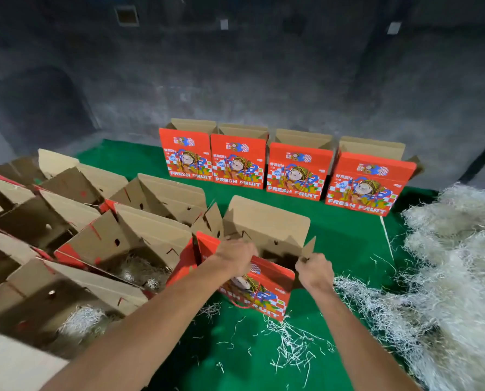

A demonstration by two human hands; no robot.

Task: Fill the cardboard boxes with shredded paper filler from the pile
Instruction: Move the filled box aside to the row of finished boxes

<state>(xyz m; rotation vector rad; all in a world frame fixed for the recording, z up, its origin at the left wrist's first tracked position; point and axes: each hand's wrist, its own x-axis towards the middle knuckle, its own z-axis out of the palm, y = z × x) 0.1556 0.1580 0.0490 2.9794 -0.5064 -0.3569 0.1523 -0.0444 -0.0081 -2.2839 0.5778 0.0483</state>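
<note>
Bare grey concrete walls (pixel 263 80) close off the far side, dim and stained, with a couple of small pale fittings high up. Below them a green mat (pixel 348 249) covers the floor and carries everything else.

Along the right edge lies the pile of shredded paper (pixel 461 263), white and loose, with stray strands trailing across the mat toward the middle. It looks large enough for many more boxes.

On the left stands a crowded group of open boxes (pixel 80 235), flaps up. The two nearest show tufts of filler inside, so these look done; the ones further back are too shadowed to tell.

Against the wall stands a row of four red boxes (pixel 278 167), upright and open-topped, printed FRESH FRUIT. What they hold cannot be seen from here; my guess is they still wait their turn.

In the centre stands one more red box (pixel 263 289), its brown back flap raised and its inside dark, with no filler visible. The left hand (pixel 235 259) grips the top edge near the left corner, fingers curled over it. The right hand (pixel 314 270) pinches the small side flap at the right corner. This box seems only being opened, so the filling is partway along.
</note>
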